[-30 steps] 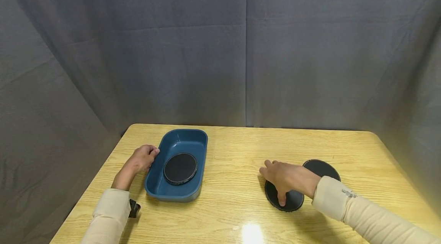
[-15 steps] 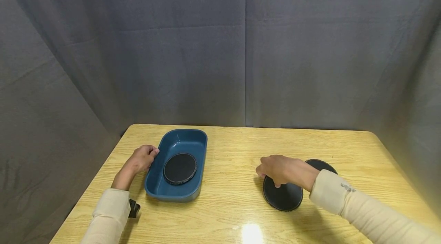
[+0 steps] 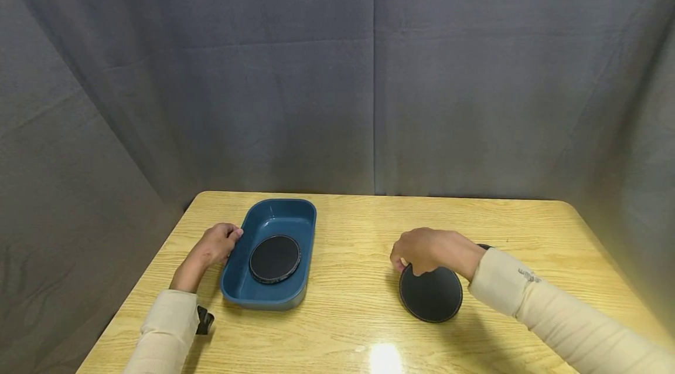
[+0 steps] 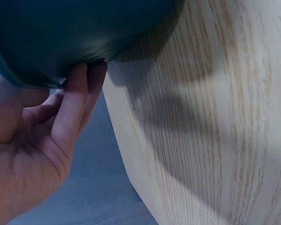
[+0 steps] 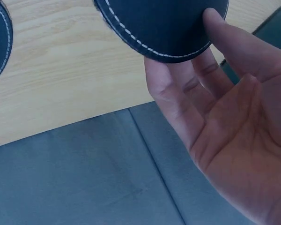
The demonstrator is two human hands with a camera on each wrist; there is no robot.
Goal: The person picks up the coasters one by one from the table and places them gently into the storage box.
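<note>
Right hand (image 3: 429,252) pinching the far edge of a round black stitched coaster (image 3: 430,294), thumb on its top face and fingers (image 5: 178,101) under it, so raised at that edge while the near edge stays low over the wooden table (image 3: 348,315). Second black coaster (image 3: 482,247) just behind this hand, mostly hidden by the wrist. Left hand (image 3: 213,245) resting with curved fingers (image 4: 77,101) against the outer wall of a blue oval tray (image 3: 248,295). Third black coaster (image 3: 275,259) lying flat inside the tray, just right of the left hand. Grey curtain (image 3: 337,69) beyond both hands.
</note>
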